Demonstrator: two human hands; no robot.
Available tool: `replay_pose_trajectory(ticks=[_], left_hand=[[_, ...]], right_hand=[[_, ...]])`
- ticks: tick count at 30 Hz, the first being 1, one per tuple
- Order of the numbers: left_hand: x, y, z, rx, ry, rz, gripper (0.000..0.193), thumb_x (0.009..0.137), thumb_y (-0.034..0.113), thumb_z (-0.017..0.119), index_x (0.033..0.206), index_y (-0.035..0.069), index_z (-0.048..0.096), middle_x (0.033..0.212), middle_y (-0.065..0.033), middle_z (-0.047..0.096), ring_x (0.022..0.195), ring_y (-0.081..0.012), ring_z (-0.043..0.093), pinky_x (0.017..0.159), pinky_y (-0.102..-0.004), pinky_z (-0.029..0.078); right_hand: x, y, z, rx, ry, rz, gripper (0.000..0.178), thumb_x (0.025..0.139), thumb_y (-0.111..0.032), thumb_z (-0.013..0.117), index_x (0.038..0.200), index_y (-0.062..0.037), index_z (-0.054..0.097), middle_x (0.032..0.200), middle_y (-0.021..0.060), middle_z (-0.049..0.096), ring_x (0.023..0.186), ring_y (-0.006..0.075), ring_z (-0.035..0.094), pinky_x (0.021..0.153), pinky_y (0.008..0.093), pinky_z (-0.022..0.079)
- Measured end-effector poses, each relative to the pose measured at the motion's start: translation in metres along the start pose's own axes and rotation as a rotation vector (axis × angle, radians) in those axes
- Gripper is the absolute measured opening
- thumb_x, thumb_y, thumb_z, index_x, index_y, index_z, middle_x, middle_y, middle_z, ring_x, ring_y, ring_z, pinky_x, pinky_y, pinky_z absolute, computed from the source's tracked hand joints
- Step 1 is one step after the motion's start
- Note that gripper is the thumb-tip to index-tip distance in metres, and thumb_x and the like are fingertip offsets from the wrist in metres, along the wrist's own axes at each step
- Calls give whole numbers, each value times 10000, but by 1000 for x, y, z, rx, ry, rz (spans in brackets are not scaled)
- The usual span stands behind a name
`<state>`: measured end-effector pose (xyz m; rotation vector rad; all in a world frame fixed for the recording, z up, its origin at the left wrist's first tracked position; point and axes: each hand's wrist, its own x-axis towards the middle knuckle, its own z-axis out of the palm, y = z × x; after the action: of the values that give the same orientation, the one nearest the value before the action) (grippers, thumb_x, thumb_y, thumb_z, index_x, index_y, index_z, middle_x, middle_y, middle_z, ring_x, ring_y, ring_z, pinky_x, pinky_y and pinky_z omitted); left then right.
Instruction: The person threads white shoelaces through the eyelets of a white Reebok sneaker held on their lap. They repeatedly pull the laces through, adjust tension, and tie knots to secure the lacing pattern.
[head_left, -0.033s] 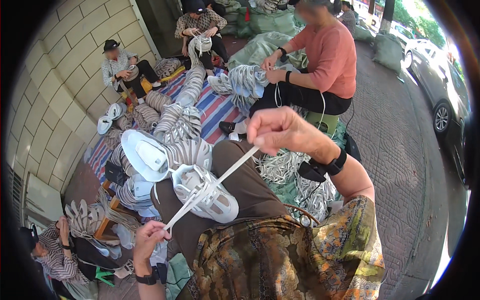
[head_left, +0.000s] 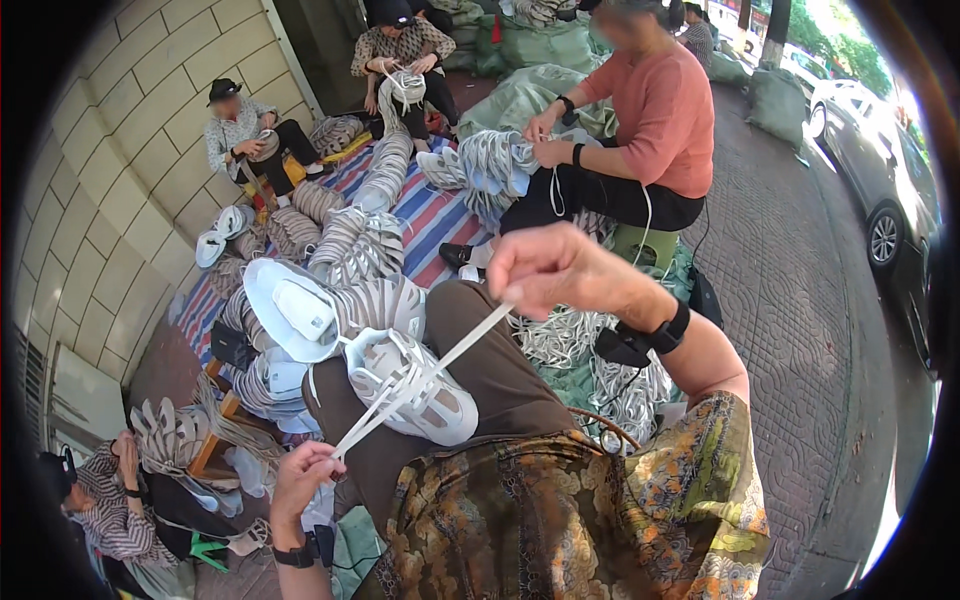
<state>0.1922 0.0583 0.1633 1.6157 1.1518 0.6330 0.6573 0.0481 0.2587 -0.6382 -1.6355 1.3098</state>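
A white and beige sneaker (head_left: 440, 408) rests across my lap, its toe turned toward me and to the right. White shoelace (head_left: 465, 342) crosses over its front, stretched between my two hands. My left hand (head_left: 302, 478), at the lower left of the sneaker, pinches one side of the lace between thumb and fingers. Up and to the right, my right hand (head_left: 548, 272) grips the other side, held well above the shoe. Touching the sneaker's far side is a stack of nested shoe uppers (head_left: 380, 305), with a pale blue-white upper (head_left: 292, 312) facing up at its near end.
A heap of white laces (head_left: 635, 385) lies right of my knee. Nested shoe uppers (head_left: 360, 245) cover a striped sheet (head_left: 440, 235). A person in a pink top (head_left: 665, 120) sits close ahead, and others work around. A parked car (head_left: 880, 165) stands far right.
My right hand has shifted slightly down and left with the lace. My left hand and the sneaker stay almost where they were.
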Motion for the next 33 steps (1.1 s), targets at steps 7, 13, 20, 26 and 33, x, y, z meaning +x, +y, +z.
replay_pose_trajectory(ticks=[7,13,20,26,33], left_hand=[[41,12,47,33,120,244,378,863,-10,576,1237,35,547,1081,-77,652,972,-168,645,763,-274,522],[44,28,85,-278,-198,156,331,897,1,554,1225,0,518,1012,-107,644,822,-155,643,635,-260,511],[34,12,76,-203,-227,25,180,959,92,556,1082,-21,625,836,-92,685,695,-122,628,586,-241,488],[30,21,88,-240,-167,-32,210,953,111,586,1130,0,600,920,-76,690,779,-109,635,617,-233,490],[47,20,88,-302,-197,-22,122,934,56,585,1033,-15,595,870,-69,676,757,-100,633,612,-234,495]], right_hand=[[43,90,78,-400,-313,-59,63,890,-41,579,953,-44,575,616,44,515,563,120,498,539,310,402],[71,111,129,-353,-367,-94,52,855,-77,571,899,-59,553,682,120,629,660,328,632,607,416,467],[55,128,105,-466,-268,-101,14,921,-50,564,922,-62,570,635,74,583,563,193,589,540,347,453],[54,132,112,-407,-277,-71,25,913,-33,564,925,-51,550,616,75,564,550,184,575,535,333,457],[52,148,123,-572,-163,-163,93,881,-35,621,925,-44,540,638,114,593,536,229,578,531,329,464]])
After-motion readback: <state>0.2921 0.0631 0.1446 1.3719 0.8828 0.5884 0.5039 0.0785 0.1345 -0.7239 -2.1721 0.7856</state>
